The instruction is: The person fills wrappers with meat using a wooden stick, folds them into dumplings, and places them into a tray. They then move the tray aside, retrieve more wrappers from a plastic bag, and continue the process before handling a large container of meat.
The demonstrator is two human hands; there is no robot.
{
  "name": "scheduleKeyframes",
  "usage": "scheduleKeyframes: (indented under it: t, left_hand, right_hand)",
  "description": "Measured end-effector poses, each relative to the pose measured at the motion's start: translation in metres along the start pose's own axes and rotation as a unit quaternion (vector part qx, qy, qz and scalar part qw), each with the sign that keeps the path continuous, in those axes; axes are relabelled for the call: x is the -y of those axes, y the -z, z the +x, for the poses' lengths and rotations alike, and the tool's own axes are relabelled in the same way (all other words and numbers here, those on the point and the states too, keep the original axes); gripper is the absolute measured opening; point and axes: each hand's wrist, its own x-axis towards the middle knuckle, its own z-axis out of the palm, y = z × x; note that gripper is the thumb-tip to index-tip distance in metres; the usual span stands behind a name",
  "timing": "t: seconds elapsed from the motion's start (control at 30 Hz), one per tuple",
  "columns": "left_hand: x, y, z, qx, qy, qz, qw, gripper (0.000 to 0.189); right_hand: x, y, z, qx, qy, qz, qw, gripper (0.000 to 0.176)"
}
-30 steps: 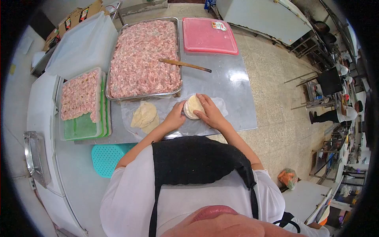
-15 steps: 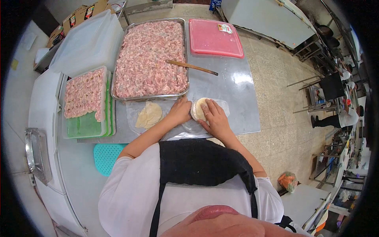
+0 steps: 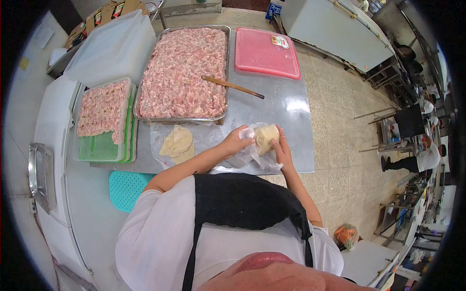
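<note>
Near the right front of the metal table, my left hand (image 3: pixel 237 140) and my right hand (image 3: pixel 282 149) hold a stack of round dough wrappers (image 3: pixel 266 137) between them. The stack is tilted up, with clear plastic (image 3: pixel 252 156) around its lower side. My left hand pinches the plastic at the stack's left edge; my right hand's fingers wrap round its right side. Several loose wrappers (image 3: pixel 178 142) lie fanned out on another plastic sheet to the left. Behind them is a large metal tray (image 3: pixel 226 109) of pink minced filling (image 3: pixel 187 68), with a wooden stick (image 3: pixel 233 87) lying across its right edge.
Green-lined containers (image 3: pixel 99 148) with filled pieces stand at the left. Clear bins (image 3: pixel 109 46) are behind them. A pink lid (image 3: pixel 267 53) lies at the back right. A turquoise perforated item (image 3: pixel 127 190) is below the table's left edge. Other people (image 3: pixel 427 157) are far right.
The wrapper stack has been lifted and tilted up in its plastic. My left hand moved right from beside the stack to take hold; my right hand shifted from its top to its right side.
</note>
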Motion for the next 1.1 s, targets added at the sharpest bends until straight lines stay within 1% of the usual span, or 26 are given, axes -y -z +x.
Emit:
scheduleKeyframes:
  t: [0.07,0.13,0.2,0.23,0.27,0.3,0.33,0.37,0.4,0.43,0.47,0.5,0.57,0.6,0.63,0.67,0.7,0.77,0.83,0.9,0.93,0.97,1.0,1.03,1.07,1.1]
  left_hand:
    - [0.001,-0.012,0.001,0.013,0.014,0.018,1.0,0.035]
    - [0.008,-0.016,0.005,0.016,0.002,-0.012,1.0,0.033]
    - [0.012,-0.014,0.008,0.018,-0.012,-0.039,0.999,0.031]
    - [0.012,-0.011,0.007,0.012,0.045,-0.143,0.989,0.03]
    - [0.013,-0.007,0.008,0.006,0.1,-0.244,0.965,0.029]
    - [0.016,-0.003,0.01,0.004,0.099,-0.244,0.965,0.029]
    - [0.021,0.0,0.012,-0.025,0.14,-0.285,0.948,0.029]
    - [0.026,0.002,0.013,-0.053,0.182,-0.325,0.926,0.03]
    - [0.022,0.006,0.012,-0.053,0.183,-0.326,0.926,0.03]
    - [0.019,0.01,0.011,-0.04,0.178,-0.356,0.916,0.032]
    - [0.016,0.013,0.009,-0.027,0.171,-0.386,0.906,0.035]
    - [0.009,0.016,0.005,-0.026,0.171,-0.387,0.906,0.035]
    - [-0.009,0.021,-0.004,0.055,0.174,-0.475,0.861,0.038]
    - [-0.015,0.021,-0.008,0.055,0.175,-0.475,0.861,0.038]
    - [-0.02,0.021,-0.012,0.062,0.175,-0.434,0.881,0.039]
    - [-0.026,0.021,-0.018,0.069,0.175,-0.392,0.901,0.039]
    - [-0.035,0.021,-0.026,0.068,0.177,-0.392,0.9,0.039]
    - [-0.053,0.021,-0.044,0.019,0.069,-0.254,0.965,0.039]
    - [-0.055,0.032,-0.052,0.008,0.062,-0.265,0.962,0.04]
    - [-0.056,0.047,-0.058,-0.004,0.059,-0.277,0.959,0.042]
    - [-0.055,0.056,-0.062,-0.014,0.075,-0.263,0.962,0.043]
    - [-0.053,0.065,-0.064,-0.025,0.091,-0.249,0.964,0.044]
    - [-0.046,0.072,-0.066,-0.03,0.077,-0.206,0.975,0.046]
    - [-0.034,0.077,-0.072,-0.031,0.081,-0.209,0.974,0.046]
    - [-0.022,0.082,-0.077,-0.027,-0.004,0.09,0.996,0.046]
    - [-0.008,0.089,-0.08,-0.02,-0.09,0.381,0.92,0.046]
  right_hand:
    - [0.0,0.0,0.002,-0.011,0.01,-0.023,1.0,0.075]
    - [0.015,-0.007,0.002,-0.035,0.029,-0.154,0.987,0.085]
    - [0.013,-0.005,0.008,-0.039,0.011,-0.127,0.991,0.086]
    - [0.01,-0.004,0.012,-0.05,-0.008,-0.098,0.994,0.087]
    - [0.001,-0.001,0.017,-0.047,-0.007,-0.097,0.994,0.087]
    - [-0.013,0.005,0.024,-0.06,0.007,-0.096,0.994,0.083]
    - [-0.016,0.009,0.028,-0.074,0.02,-0.096,0.992,0.078]
    - [-0.019,0.013,0.031,-0.073,0.019,-0.096,0.992,0.078]
    - [-0.015,0.016,0.033,-0.07,-0.053,0.048,0.995,0.073]
    - [-0.013,0.019,0.034,-0.066,-0.124,0.191,0.971,0.068]
    - [-0.02,0.021,0.035,-0.071,-0.136,0.237,0.959,0.058]
    - [-0.017,0.019,0.033,-0.071,-0.136,0.235,0.96,0.058]
    - [-0.011,0.01,0.025,-0.06,-0.177,0.425,0.885,0.053]
    - [-0.012,0.002,0.022,-0.041,-0.16,0.447,0.879,0.053]
    - [-0.012,-0.004,0.02,-0.042,-0.162,0.447,0.879,0.053]
    - [-0.013,-0.01,0.019,0.009,-0.18,0.472,0.863,0.055]
    - [-0.011,-0.017,0.017,0.059,-0.198,0.497,0.843,0.057]
    - [0.011,-0.036,0.014,0.066,-0.196,0.505,0.838,0.061]
    - [0.024,-0.052,0.013,0.071,-0.196,0.513,0.833,0.065]
    - [0.028,-0.066,0.016,0.089,-0.133,0.454,0.877,0.065]
    - [0.039,-0.073,0.02,0.074,-0.14,0.402,0.902,0.066]
    - [0.043,-0.077,0.024,0.072,-0.146,0.402,0.901,0.066]
    - [0.044,-0.08,0.028,0.062,-0.133,0.342,0.928,0.065]
    - [0.046,-0.083,0.031,0.053,-0.119,0.28,0.951,0.064]
    - [0.049,-0.084,0.033,0.036,-0.117,0.255,0.959,0.063]
    - [0.055,-0.083,0.035,0.038,-0.118,0.255,0.959,0.063]
